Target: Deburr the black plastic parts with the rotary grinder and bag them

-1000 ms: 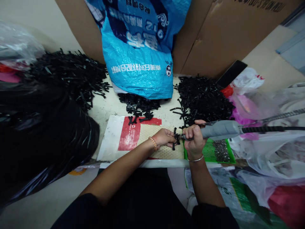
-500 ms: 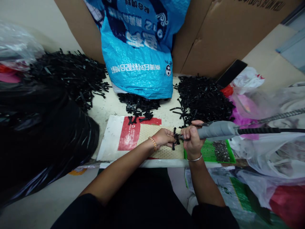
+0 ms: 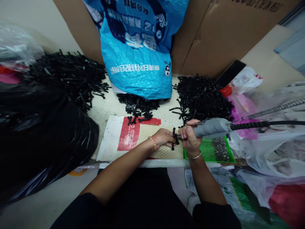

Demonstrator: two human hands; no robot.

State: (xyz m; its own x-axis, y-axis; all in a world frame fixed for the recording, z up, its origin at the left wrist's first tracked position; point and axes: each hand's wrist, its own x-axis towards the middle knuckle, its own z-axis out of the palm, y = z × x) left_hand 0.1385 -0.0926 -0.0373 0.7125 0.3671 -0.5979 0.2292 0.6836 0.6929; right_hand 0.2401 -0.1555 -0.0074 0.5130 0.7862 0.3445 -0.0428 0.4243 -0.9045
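My left hand [image 3: 164, 137] is closed on a small black plastic part [image 3: 173, 140] above the cream textured mat [image 3: 147, 136]. My right hand [image 3: 190, 136] grips a grey electric screwdriver [image 3: 211, 127], held nearly level. Its tip points left and meets the black part at my left fingertips; whether a screw sits there is too small to tell. Below and right of my right hand lies a green tray [image 3: 230, 149] with many small metal screws [image 3: 220, 149] heaped at its right side.
Piles of black plastic parts lie at the left [image 3: 69, 76] and right [image 3: 202, 98]. More spill beneath a blue woven sack [image 3: 140, 70]. A black bag [image 3: 47, 136] bulges at the left. A phone-like black slab [image 3: 230, 73] leans on the right pile. Plastic bags crowd the right side.
The screwdriver's body has shifted slightly left and up, with my right hand tilting along. My left hand keeps its place on the black part.
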